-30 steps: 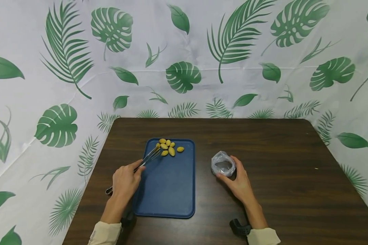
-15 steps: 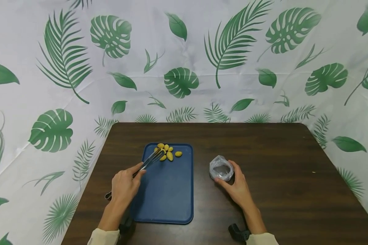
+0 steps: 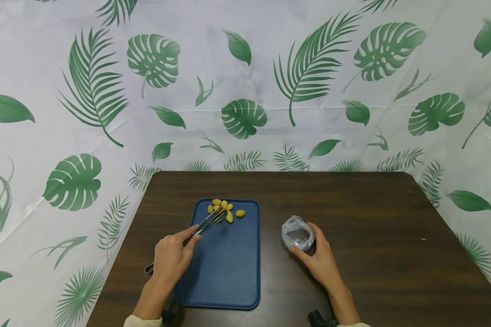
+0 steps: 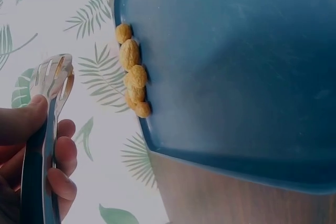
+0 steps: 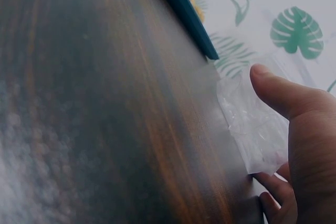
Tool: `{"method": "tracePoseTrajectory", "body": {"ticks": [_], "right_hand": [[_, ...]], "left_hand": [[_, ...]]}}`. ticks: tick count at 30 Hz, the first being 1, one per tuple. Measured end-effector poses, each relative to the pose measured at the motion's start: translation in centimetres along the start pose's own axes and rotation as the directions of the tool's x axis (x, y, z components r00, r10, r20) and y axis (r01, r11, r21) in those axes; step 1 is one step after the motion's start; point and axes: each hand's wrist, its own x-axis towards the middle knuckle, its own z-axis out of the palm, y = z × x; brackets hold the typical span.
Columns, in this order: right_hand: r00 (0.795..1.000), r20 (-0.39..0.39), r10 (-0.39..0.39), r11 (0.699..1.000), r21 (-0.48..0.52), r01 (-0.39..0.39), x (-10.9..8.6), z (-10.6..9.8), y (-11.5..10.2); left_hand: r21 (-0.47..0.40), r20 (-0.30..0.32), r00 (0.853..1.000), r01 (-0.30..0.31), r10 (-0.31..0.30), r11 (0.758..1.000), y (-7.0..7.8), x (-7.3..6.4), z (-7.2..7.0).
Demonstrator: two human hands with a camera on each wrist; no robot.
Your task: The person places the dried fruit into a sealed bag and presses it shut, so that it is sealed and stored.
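My left hand (image 3: pixel 172 256) grips metal tongs (image 3: pixel 206 223) over the far left part of a blue tray (image 3: pixel 225 268). The tong tips are over several small yellow-brown oval pieces (image 3: pixel 216 202), wrinkled like nuts or dried fruit. In the left wrist view, the slotted tong ends (image 4: pixel 52 74) stand close together; whether a piece is between them I cannot tell. To the right of the tray, my right hand (image 3: pixel 320 259) holds a clear plastic bag (image 3: pixel 287 227), thumb and fingers around its side. The bag stands on the table with its round mouth facing up.
The dark wooden table (image 3: pixel 384 254) extends right of the bag. A tiny pale speck (image 3: pixel 423 239) lies there. One yellow piece (image 3: pixel 240 213) sits slightly apart on the tray. A white leaf-patterned cloth (image 3: pixel 245 68) hangs behind the table. The tray has a raised rim.
The head view has tilted up, so everything sits lower in it. The tong tips have shifted slightly right over the yellow pieces, covering some. My right hand keeps hold of the bag in place.
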Motion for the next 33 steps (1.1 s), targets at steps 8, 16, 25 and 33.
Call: {"method": "tracePoseTrajectory", "body": {"ticks": [8, 16, 25, 33], "right_hand": [[1.000, 0.003, -0.026, 1.000, 0.008, 0.026, 0.2, -0.2, -0.2], [0.999, 0.022, -0.034, 0.999, -0.004, 0.034, 0.2, -0.2, 0.0], [0.999, 0.031, -0.037, 0.999, -0.009, 0.037, 0.5, -0.3, -0.1], [0.998, 0.034, -0.046, 0.999, -0.007, 0.046, 0.4, -0.3, 0.0]], "left_hand": [[-0.019, -0.013, 0.999, -0.035, 0.035, 0.999, 0.6, 0.3, 0.1], [-0.027, -0.001, 0.999, -0.042, 0.042, 0.999, 1.0, 0.3, 0.3], [-0.040, 0.016, 0.997, -0.070, 0.071, 0.997, 1.6, 0.5, 0.5], [-0.052, 0.060, 0.996, -0.065, 0.068, 0.997, 2.4, 0.4, 0.8]]}}
